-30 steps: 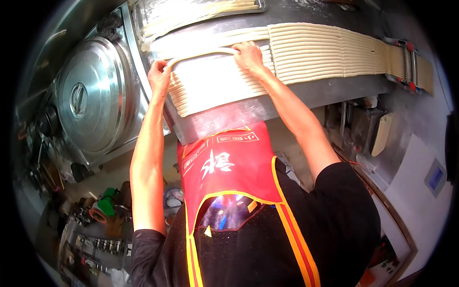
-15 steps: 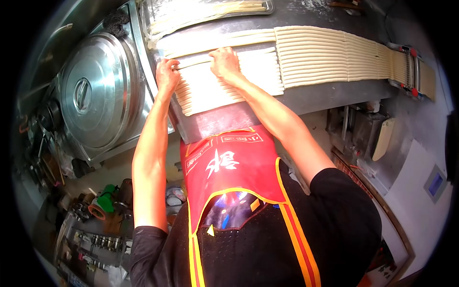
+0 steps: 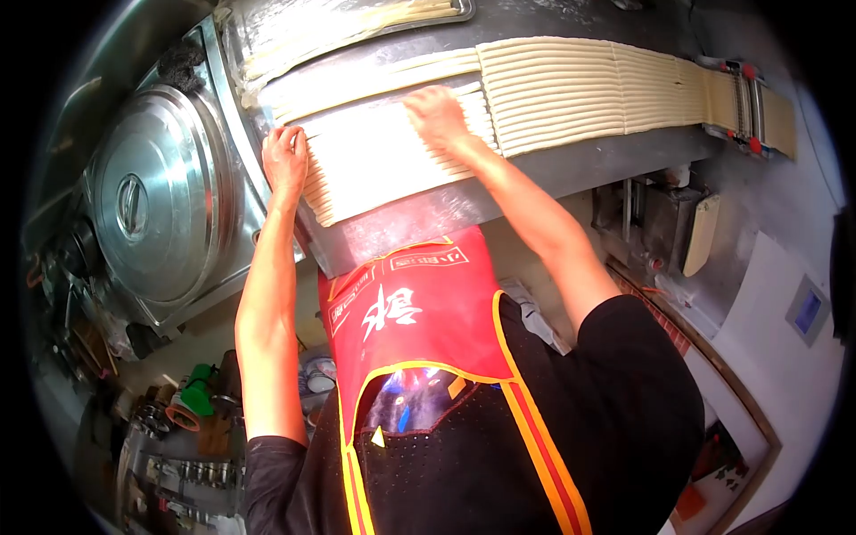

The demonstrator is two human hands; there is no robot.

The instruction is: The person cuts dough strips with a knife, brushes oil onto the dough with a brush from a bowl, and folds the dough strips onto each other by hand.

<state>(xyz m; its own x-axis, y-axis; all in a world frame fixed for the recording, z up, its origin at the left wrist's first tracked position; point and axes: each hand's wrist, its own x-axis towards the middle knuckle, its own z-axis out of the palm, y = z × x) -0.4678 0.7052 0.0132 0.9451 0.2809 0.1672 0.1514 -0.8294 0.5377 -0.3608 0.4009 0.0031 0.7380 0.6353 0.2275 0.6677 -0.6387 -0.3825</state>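
Note:
Rows of pale dough strips (image 3: 383, 174) lie side by side on the metal table, washed out by bright light. My left hand (image 3: 285, 159) is at their left ends, fingers curled down at the top strip; what they pinch, if anything, is hidden. Over the upper edge of the same rows is my right hand (image 3: 437, 118), its fingers bent and slightly blurred. Above both hands runs a separate band of dough (image 3: 383, 82). To the right, a long sheet of dough scored into strips (image 3: 553, 94) reaches a roller device (image 3: 747, 107).
A large round metal lid (image 3: 147, 196) stands left of the table (image 3: 571, 169). A tray with more dough strips (image 3: 357, 27) is at the top. A dark scouring pad (image 3: 181, 66) lies near the lid. Below right stands a metal machine (image 3: 664, 218).
A dough strip held raised between both hands has been laid on the rows. My right hand first moved left along it, then back right a little. The whole view has shifted slightly.

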